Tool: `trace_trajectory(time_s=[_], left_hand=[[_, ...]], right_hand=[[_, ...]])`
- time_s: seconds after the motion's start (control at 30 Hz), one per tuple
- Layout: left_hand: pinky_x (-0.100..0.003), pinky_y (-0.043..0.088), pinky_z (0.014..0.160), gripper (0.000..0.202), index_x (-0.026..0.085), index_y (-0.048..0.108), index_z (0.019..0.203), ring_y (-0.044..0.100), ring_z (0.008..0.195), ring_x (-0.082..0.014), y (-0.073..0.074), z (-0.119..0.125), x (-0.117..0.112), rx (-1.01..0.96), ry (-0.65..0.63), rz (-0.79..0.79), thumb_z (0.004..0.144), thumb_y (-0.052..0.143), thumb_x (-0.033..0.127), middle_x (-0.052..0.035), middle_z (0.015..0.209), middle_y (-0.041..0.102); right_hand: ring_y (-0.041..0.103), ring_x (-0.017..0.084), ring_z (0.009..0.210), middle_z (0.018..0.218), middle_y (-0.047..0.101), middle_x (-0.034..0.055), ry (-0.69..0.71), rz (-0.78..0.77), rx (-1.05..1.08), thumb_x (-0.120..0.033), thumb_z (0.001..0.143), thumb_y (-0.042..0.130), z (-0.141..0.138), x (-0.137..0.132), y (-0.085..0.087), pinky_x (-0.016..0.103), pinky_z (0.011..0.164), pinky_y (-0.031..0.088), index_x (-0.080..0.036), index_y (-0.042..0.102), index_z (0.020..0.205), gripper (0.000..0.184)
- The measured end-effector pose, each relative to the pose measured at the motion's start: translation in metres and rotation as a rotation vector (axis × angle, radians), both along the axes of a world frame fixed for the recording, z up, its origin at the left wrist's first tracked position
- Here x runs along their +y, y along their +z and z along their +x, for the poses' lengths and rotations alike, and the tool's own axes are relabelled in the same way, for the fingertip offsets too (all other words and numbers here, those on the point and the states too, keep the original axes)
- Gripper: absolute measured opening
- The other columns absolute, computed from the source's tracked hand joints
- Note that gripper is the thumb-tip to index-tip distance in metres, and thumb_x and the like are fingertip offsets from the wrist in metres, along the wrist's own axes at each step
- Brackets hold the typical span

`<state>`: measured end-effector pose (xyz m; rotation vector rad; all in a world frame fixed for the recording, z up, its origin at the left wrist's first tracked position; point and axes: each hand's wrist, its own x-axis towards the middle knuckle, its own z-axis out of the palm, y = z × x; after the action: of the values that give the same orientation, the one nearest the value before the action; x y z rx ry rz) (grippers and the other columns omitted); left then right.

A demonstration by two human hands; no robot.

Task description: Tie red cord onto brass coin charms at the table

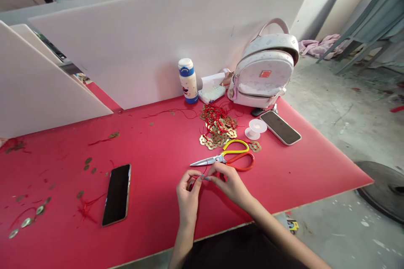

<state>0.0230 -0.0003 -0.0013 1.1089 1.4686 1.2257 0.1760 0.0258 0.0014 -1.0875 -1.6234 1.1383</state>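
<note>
And we pinch the cord (206, 169) in left hand (188, 193) and right hand (229, 183) alike, close together over the worktop (158, 145), just beside the scissors (217, 159), coins (218, 129) heaped beyond!

Left hand (188, 196): 1
Right hand (232, 184): 1
Scissors (225, 159): 1 pair
Smartphones (116, 195) (280, 128): 2
Bottle (188, 82): 1
Backpack (264, 77): 1
White spool (257, 127): 1
Red table (154, 206): 1
Heaped coins (218, 139): multiple; overlap prevents exact count
Red threads (217, 112): multiple; tangled, exact count not determinable
</note>
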Motion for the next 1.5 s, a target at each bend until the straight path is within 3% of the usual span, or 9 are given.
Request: trace_trajectory(time_s=[0.33,0.53,0.63,0.7,0.77,0.87,1.03,1.23,1.5], left_hand=[[-0.024,0.050,0.074,0.012,0.020,0.072,0.077,0.062,0.084,-0.0182,0.014,-0.008,0.006,0.149,-0.224,0.094,0.084,0.066,0.027,-0.0050,0.090,0.064],[-0.025,0.050,0.070,0.023,0.016,0.068,0.066,0.063,0.079,-0.0168,0.019,-0.005,0.003,-0.157,-0.249,-0.063,0.077,0.075,0.035,-0.0081,0.107,0.066],[-0.022,0.045,0.058,0.027,0.016,0.070,0.071,0.050,0.052,-0.0083,0.014,-0.001,0.002,-0.430,-0.115,-0.145,0.072,0.079,0.042,-0.0007,0.071,0.064],[-0.019,0.037,0.047,0.032,0.016,0.071,0.076,0.032,0.039,-0.0048,0.009,0.002,0.003,-0.531,-0.012,-0.182,0.068,0.079,0.046,0.0081,0.046,0.044],[-0.019,0.036,0.045,0.031,0.016,0.070,0.074,0.035,0.040,-0.0060,0.006,0.004,0.005,-0.481,0.098,-0.169,0.066,0.080,0.044,0.0085,0.043,0.042],[-0.024,0.048,0.057,0.020,0.016,0.070,0.070,0.060,0.060,-0.0147,0.004,0.003,0.006,-0.159,0.178,-0.053,0.070,0.076,0.035,-0.0014,0.065,0.066],[-0.031,0.052,0.078,0.011,0.019,0.073,0.082,0.067,0.083,-0.0214,0.005,-0.003,0.005,0.274,0.007,0.122,0.082,0.063,0.023,-0.0065,0.086,0.073],[-0.031,0.056,0.075,0.015,0.018,0.074,0.085,0.070,0.083,-0.0229,0.007,-0.004,0.007,0.211,-0.153,0.027,0.082,0.060,0.020,-0.0072,0.089,0.075],[-0.031,0.055,0.075,0.016,0.020,0.075,0.087,0.070,0.087,-0.0232,0.011,-0.003,0.008,0.206,-0.203,-0.025,0.082,0.060,0.023,-0.0068,0.092,0.076]], right_hand=[[0.053,0.015,0.068,0.071,0.060,0.0003,0.092,-0.053,-0.184,-0.031,0.095,0.053,0.008,0.007,0.008,0.024,0.064,0.038,-0.018,0.056,0.074,0.025],[0.047,0.013,0.059,0.062,0.052,-0.0018,0.134,-0.158,0.129,-0.046,0.096,0.050,0.003,0.010,0.003,0.023,0.057,0.037,-0.019,0.051,0.069,0.039],[0.048,0.013,0.058,0.062,0.052,-0.0016,0.067,-0.170,0.210,-0.051,0.094,0.052,-0.006,0.005,-0.008,0.024,0.057,0.039,-0.019,0.050,0.069,0.040],[0.050,0.014,0.060,0.065,0.055,-0.0004,0.038,-0.104,0.124,-0.046,0.095,0.052,-0.011,-0.002,-0.013,0.025,0.059,0.040,-0.019,0.053,0.071,0.036],[0.055,0.015,0.065,0.071,0.059,0.0015,0.050,-0.014,-0.011,-0.037,0.097,0.052,-0.015,-0.010,-0.014,0.025,0.062,0.041,-0.019,0.057,0.075,0.028],[0.058,0.017,0.072,0.081,0.063,0.0039,0.087,0.106,-0.181,-0.024,0.098,0.049,-0.016,-0.017,-0.008,0.024,0.065,0.041,-0.020,0.060,0.083,0.019],[0.056,0.017,0.071,0.081,0.061,0.0050,0.060,0.184,-0.281,-0.018,0.098,0.042,-0.008,-0.010,0.003,0.024,0.064,0.040,-0.020,0.060,0.088,0.020],[0.054,0.017,0.070,0.078,0.058,0.0031,-0.007,0.113,-0.199,-0.017,0.096,0.043,0.001,0.000,0.004,0.025,0.065,0.040,-0.020,0.055,0.081,0.019],[0.054,0.017,0.072,0.079,0.058,0.0030,0.009,0.085,-0.191,-0.017,0.095,0.043,0.007,0.005,0.004,0.026,0.066,0.041,-0.020,0.054,0.081,0.018]])
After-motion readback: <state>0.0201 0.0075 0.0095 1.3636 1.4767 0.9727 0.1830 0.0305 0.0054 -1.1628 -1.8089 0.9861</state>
